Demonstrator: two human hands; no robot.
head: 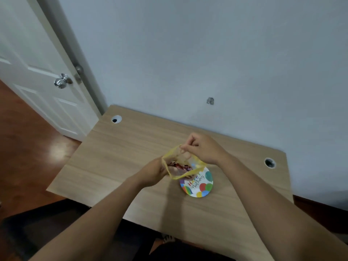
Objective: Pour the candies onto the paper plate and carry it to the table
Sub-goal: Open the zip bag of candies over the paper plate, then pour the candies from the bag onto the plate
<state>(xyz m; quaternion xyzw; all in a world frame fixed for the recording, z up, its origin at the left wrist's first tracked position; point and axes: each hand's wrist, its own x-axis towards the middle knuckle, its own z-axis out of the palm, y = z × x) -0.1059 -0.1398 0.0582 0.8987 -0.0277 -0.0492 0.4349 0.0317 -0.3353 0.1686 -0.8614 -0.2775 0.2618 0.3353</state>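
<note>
From the head view I looked down on a wood-grain tabletop (pixel 116 159) pushed against a pale wall (pixel 207 53). Both bare forearms reached in from the bottom edge and met over the middle of it.

My left hand (pixel 153 173) was closed on the near-left rim of a yellow bag (pixel 180 166), fingers curled under the plastic. My right hand (pixel 201 149) was closed too, pinching the far rim of the bag between thumb and fingertips and lifting it, so the mouth was stretched open between the two hands. Inside the opening I could see candies (pixel 178 166), reddish and dark, bunched near the left hand; I could not tell their number or shape through the blur.

The plate (pixel 199 185) lay flat on the tabletop just under and to the right of the bag, printed with coloured balloons and "Happy Birthday". The bag's lower edge overlapped its far-left part. I saw no candies on the exposed part of the plate.

Two round cable holes sat in the tabletop, one (pixel 116 119) near the far-left corner and one (pixel 269 162) near the right edge. A white door (pixel 33 59) with a metal knob (pixel 62 81) stood open at left, above a reddish wood floor (pixel 22 147).
</note>
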